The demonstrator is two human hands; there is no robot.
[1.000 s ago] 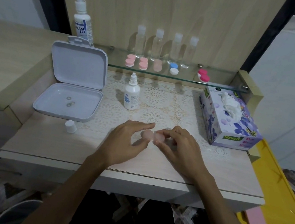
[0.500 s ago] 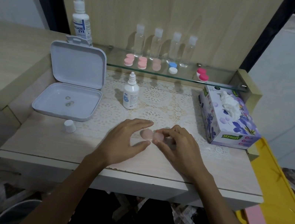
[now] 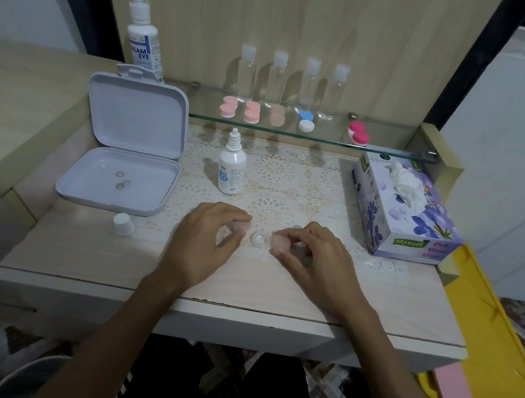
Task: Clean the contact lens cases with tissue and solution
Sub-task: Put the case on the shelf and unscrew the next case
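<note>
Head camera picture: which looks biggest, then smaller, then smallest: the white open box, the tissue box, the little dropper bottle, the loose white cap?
1. White open box
2. Tissue box, nearly as large
3. Dropper bottle
4. Loose cap

A dropper bottle (image 3: 231, 167) stood on the table (image 3: 70, 257), between an open box (image 3: 121, 171) at left and a tissue box (image 3: 401, 210) at right.

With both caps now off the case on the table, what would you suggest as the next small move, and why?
Probably set the caps down and reach for the small solution bottle. The left hand and right hand each pinch a pink cap, the clear well between them lies open, and the bottle already stands uncapped.
</note>
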